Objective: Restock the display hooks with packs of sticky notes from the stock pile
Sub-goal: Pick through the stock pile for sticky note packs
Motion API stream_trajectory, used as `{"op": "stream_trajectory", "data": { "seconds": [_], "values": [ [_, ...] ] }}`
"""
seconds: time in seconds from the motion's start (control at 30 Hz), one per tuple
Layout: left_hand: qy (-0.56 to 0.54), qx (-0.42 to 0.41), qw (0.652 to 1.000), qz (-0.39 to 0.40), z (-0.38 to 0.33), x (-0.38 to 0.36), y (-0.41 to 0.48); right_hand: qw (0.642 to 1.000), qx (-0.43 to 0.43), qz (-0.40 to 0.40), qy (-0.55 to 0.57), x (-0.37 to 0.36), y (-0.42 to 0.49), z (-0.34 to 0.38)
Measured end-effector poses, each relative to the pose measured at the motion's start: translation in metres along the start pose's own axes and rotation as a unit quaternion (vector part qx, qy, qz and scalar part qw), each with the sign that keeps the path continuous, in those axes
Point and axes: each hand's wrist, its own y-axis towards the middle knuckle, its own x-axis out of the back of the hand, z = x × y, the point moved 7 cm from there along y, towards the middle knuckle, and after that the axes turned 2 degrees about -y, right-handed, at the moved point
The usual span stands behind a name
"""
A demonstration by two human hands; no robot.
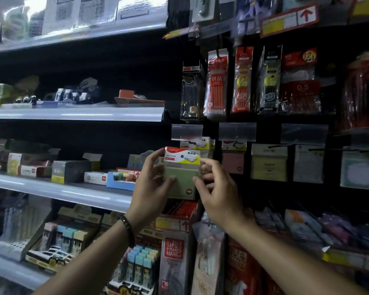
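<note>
**Green pack at leftmost hook, not hung yet**

Holding the green sticky-note pack (180, 177) two-handed, just below and in front of the hook (191, 142). Gripping its left edge with the left hand (151, 179), thumb on the face. Pinching its right edge with the right hand (215, 188). Both hands clamped on it, none free. Cannot make out the hang hole in the header card (182, 158): too blurred.

Looks like the threading step, not done.
- Raise to hook height and keep the header upright and square to the hook tip.
- Keep fingertips low on the green body, off the header, so as not to cover the hole.
- Slide straight back against the hung pack (198, 143) on the hook. Probably snags if tilted.

Surroundings:
- Watch the clear label holder (186, 132) directly above the hook. Overhangs the tip and is likely in the way, so come in low from the front.
- Right of the hook: pink pack (232, 162), then yellow pack (268, 169), on neighbouring hooks and close enough to bump.
- Well above the hook: pen packs (216, 81).
- Left of the hook: shelf (73, 190) with a blue tray (119, 182).
- No stock pile in view.
</note>
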Motion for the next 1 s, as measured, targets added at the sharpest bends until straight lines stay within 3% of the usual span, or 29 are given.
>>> {"op": "stream_trajectory", "data": {
  "seconds": [0.17,0.37,0.6,0.83,1.0],
  "values": [
    [0.009,-0.007,1.000,-0.022,0.000,-0.009,0.006,0.998,0.006,-0.047,0.028,0.002,0.011,-0.001],
    [0.073,-0.073,0.992,-0.076,-0.007,-0.010,0.014,0.995,0.003,-0.074,0.065,0.000,0.024,-0.003],
    [0.125,-0.102,0.985,-0.068,-0.006,-0.014,0.035,0.993,0.010,-0.110,0.035,-0.001,0.045,-0.001],
    [0.164,-0.066,0.984,0.010,0.006,-0.021,0.059,0.996,-0.002,-0.087,-0.013,-0.006,0.055,-0.012],
    [0.288,-0.077,0.955,0.006,0.015,-0.028,0.074,0.995,-0.032,-0.023,-0.090,-0.015,0.060,-0.026]
  ]
}}
